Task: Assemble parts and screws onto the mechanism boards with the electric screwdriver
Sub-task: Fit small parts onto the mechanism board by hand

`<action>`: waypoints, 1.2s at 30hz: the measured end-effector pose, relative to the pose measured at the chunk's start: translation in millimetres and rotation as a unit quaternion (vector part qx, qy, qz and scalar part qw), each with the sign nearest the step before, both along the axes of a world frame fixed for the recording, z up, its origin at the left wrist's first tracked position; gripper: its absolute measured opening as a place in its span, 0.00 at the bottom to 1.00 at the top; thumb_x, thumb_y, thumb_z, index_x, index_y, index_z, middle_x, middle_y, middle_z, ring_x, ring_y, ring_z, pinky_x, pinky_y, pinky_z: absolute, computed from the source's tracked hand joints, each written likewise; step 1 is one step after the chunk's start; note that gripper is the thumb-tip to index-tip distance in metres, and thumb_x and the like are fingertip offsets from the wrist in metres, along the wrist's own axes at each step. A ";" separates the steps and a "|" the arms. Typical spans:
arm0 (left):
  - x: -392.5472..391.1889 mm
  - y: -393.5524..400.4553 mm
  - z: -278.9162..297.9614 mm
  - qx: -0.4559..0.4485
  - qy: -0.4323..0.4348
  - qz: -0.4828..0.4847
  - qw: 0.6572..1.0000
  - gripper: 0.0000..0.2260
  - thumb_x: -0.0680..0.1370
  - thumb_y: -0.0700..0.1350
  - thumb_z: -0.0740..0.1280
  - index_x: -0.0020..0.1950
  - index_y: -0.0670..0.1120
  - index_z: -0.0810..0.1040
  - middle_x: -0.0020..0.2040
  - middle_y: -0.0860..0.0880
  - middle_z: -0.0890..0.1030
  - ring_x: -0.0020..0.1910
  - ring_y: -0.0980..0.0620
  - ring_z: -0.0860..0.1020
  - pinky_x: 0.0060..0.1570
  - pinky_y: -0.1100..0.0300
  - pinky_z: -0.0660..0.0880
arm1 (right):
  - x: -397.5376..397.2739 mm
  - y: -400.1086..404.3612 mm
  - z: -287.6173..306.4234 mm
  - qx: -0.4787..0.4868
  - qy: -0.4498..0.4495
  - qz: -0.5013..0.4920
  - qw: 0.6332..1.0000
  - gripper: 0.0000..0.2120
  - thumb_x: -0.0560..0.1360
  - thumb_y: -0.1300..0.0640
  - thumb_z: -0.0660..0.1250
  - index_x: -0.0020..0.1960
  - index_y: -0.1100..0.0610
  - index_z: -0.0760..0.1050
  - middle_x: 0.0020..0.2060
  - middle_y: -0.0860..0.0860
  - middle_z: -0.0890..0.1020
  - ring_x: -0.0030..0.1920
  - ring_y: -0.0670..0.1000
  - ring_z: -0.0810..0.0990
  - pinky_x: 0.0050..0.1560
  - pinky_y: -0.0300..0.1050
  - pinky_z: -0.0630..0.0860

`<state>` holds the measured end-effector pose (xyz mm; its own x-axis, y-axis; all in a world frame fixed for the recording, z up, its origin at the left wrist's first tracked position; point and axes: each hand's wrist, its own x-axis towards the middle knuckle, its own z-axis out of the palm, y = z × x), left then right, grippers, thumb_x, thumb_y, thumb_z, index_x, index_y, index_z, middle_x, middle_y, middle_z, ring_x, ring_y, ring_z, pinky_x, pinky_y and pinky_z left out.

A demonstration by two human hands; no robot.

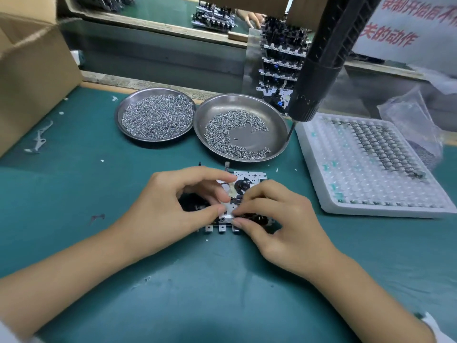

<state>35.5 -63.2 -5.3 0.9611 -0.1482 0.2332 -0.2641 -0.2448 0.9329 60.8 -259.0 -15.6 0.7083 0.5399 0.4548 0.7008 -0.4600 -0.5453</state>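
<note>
Head view: the mechanism board lies flat mid-counter, just before the near screw dish. Both hands curl over it; the left hand and right hand pinch a small metal part at its front edge. It looks light, stiff and thin, with fragile fittings, so grip the plate edges.
</note>
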 end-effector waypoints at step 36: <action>80.4 64.3 9.5 0.388 0.085 0.288 0.871 0.19 0.78 0.50 0.65 0.69 0.46 0.73 0.63 0.38 0.73 0.58 0.38 0.74 0.62 0.50 0.68 | 4.4 6.3 -6.7 0.210 0.066 -0.088 0.971 0.07 0.74 0.61 0.67 0.40 0.60 0.82 0.37 0.48 0.80 0.40 0.46 0.79 0.40 0.37 0.74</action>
<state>116.0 1.1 4.3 0.9389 0.3207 0.1252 0.2371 -0.8659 0.4404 65.2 -252.6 -22.4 0.8406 0.1912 0.5069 0.5417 -0.2845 -0.7910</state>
